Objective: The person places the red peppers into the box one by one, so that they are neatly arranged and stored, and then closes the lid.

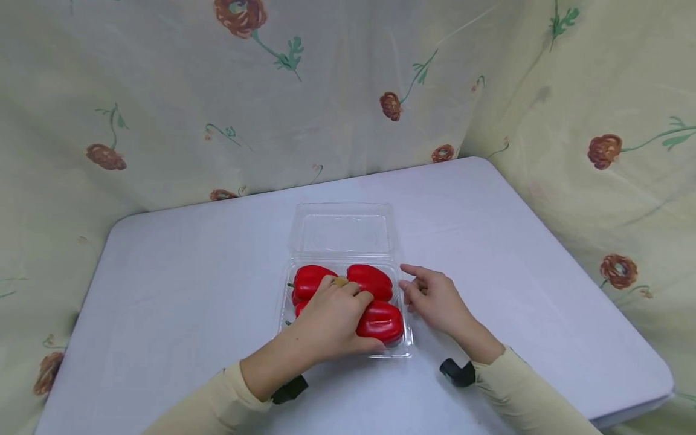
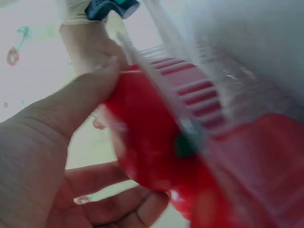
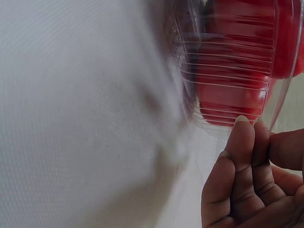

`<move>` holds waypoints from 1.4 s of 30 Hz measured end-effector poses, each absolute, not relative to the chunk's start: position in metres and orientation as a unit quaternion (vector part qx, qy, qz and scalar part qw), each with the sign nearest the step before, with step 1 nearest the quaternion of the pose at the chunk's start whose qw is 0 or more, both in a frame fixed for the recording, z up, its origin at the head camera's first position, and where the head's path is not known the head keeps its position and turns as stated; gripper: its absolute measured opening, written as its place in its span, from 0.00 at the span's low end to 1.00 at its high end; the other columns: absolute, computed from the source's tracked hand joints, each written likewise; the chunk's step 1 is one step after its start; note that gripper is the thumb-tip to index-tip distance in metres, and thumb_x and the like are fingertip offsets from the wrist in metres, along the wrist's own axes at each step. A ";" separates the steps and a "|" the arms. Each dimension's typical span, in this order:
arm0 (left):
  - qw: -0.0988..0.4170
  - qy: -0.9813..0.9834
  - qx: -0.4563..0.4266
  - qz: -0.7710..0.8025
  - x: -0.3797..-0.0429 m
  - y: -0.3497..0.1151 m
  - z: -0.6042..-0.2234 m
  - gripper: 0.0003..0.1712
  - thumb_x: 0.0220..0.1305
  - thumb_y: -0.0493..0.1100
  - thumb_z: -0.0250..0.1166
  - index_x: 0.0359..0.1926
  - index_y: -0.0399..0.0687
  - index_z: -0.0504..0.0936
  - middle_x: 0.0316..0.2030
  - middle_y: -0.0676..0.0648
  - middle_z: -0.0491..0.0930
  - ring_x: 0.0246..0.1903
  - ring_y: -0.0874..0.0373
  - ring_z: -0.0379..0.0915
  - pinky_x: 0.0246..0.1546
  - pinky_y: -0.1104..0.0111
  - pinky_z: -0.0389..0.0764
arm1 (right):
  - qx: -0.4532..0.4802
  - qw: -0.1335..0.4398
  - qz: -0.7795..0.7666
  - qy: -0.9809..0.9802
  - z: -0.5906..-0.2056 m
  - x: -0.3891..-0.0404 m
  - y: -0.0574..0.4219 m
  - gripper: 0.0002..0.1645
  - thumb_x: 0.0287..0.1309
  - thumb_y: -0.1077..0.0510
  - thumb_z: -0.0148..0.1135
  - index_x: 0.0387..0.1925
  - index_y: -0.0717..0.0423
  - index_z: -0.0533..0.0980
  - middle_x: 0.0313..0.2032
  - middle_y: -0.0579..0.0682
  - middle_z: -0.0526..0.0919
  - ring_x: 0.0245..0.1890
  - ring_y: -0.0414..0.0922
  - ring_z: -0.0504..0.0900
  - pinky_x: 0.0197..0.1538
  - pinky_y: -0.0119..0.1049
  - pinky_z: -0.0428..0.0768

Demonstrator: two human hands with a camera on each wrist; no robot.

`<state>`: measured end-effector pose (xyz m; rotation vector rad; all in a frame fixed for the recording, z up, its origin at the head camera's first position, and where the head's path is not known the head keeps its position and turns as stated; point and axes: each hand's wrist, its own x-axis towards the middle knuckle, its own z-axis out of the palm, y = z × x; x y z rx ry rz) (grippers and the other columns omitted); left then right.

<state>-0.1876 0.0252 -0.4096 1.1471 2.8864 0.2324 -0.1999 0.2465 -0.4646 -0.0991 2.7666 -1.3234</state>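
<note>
A clear plastic clamshell box (image 1: 406, 350) lies on the table with its lid (image 1: 348, 232) folded back. Inside are several red bell peppers, among them one at the back left (image 1: 312, 279), one at the back right (image 1: 371, 281) and one at the front right (image 1: 380, 321). My left hand (image 1: 333, 320) covers part of the front ones. Its thumb and fingers grip a bell pepper (image 2: 147, 118), blurred in the left wrist view. Beside the box's right wall, my right hand (image 1: 437, 302) touches the clear plastic (image 3: 232, 71) with loosely bent fingertips.
The white table (image 1: 179, 290) extends around the box on all sides. Behind it and at the right hangs a floral curtain (image 1: 337, 109). A black wrist device (image 1: 457, 372) sits at the right sleeve, and another (image 1: 290, 389) at the left.
</note>
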 end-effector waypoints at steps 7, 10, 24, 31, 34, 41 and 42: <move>0.033 0.932 0.357 0.049 -0.185 0.032 -0.404 0.43 0.34 0.63 0.82 0.53 0.49 0.83 0.45 0.46 0.83 0.49 0.49 0.76 0.51 0.54 0.76 | -0.030 0.038 -0.438 0.898 -0.464 -0.199 0.246 0.28 0.67 0.59 0.60 0.66 0.61 0.70 0.24 0.49 0.79 0.24 0.48 0.81 0.30 0.34 0.80; 0.039 0.935 0.348 0.048 -0.185 0.034 -0.406 0.42 0.32 0.63 0.83 0.51 0.50 0.85 0.43 0.46 0.83 0.48 0.49 0.77 0.51 0.54 0.76 | -0.030 0.041 -0.441 0.896 -0.464 -0.199 0.245 0.28 0.67 0.59 0.60 0.66 0.62 0.70 0.24 0.49 0.79 0.25 0.48 0.81 0.30 0.34 0.79; 0.013 0.936 0.344 0.072 -0.188 0.030 -0.423 0.45 0.32 0.67 0.81 0.54 0.53 0.85 0.45 0.46 0.77 0.47 0.53 0.74 0.48 0.56 0.75 | -0.036 0.041 -0.440 0.896 -0.466 -0.200 0.245 0.28 0.68 0.58 0.60 0.66 0.62 0.70 0.25 0.50 0.79 0.25 0.47 0.81 0.30 0.34 0.80; 0.012 0.930 0.345 0.124 -0.198 0.013 -0.420 0.47 0.37 0.72 0.77 0.58 0.56 0.83 0.46 0.50 0.76 0.48 0.56 0.71 0.50 0.55 0.69 | -0.034 0.040 -0.437 0.898 -0.467 -0.201 0.245 0.28 0.68 0.58 0.60 0.66 0.61 0.70 0.25 0.50 0.79 0.25 0.47 0.81 0.30 0.34 0.80; -0.004 0.929 0.327 0.172 -0.214 -0.002 -0.412 0.44 0.40 0.70 0.76 0.58 0.56 0.83 0.45 0.52 0.76 0.47 0.59 0.70 0.50 0.56 0.68 | -0.034 0.040 -0.438 0.897 -0.467 -0.201 0.246 0.28 0.68 0.57 0.60 0.66 0.61 0.70 0.25 0.50 0.79 0.25 0.48 0.81 0.30 0.34 0.80; -0.034 0.932 0.228 0.279 -0.263 -0.043 -0.395 0.34 0.49 0.62 0.76 0.55 0.52 0.84 0.46 0.50 0.78 0.47 0.55 0.72 0.50 0.53 0.71 | -0.034 0.043 -0.435 0.899 -0.467 -0.201 0.246 0.28 0.68 0.56 0.60 0.67 0.60 0.70 0.26 0.49 0.80 0.25 0.47 0.81 0.29 0.33 0.79; -0.031 0.932 0.218 0.288 -0.270 -0.049 -0.394 0.33 0.50 0.61 0.75 0.55 0.52 0.84 0.47 0.49 0.79 0.47 0.54 0.73 0.50 0.51 0.70 | -0.032 0.044 -0.434 0.899 -0.467 -0.201 0.246 0.29 0.68 0.56 0.60 0.67 0.60 0.70 0.26 0.49 0.80 0.25 0.47 0.81 0.29 0.33 0.79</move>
